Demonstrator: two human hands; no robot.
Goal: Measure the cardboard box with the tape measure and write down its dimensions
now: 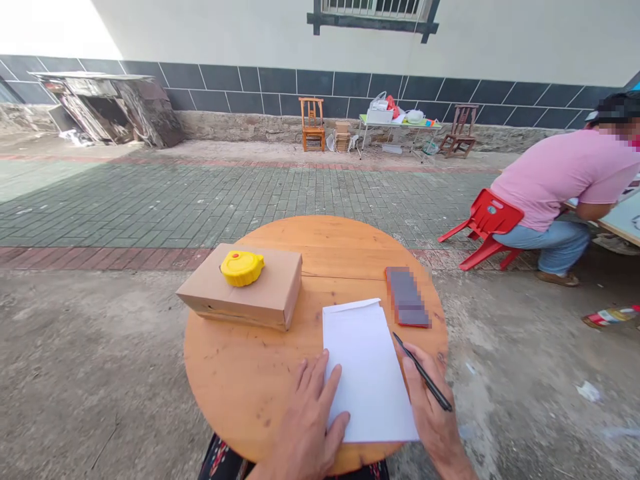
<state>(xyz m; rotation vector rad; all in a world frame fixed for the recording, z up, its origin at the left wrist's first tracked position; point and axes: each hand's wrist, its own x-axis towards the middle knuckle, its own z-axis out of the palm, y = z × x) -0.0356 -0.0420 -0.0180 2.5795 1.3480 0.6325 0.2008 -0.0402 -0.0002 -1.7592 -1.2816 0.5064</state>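
A white envelope (367,370) lies on the near side of a round wooden table (260,373). My left hand (307,423) rests flat on the table with fingers spread, its fingertips touching the envelope's left edge. My right hand (434,417) sits at the envelope's right edge and grips a black pen (423,372), which points up and away across the table. A cardboard box (243,297) stands at the table's left with a yellow tape measure (242,267) on top. A dark blurred flat object (407,297) lies at the right.
A person in a pink shirt (560,177) sits on a red plastic chair (483,227) at the right, bent over another table (623,220). Far back by the wall stand a wooden chair (313,123) and a small cluttered table (400,123). Paved and concrete ground surrounds me.
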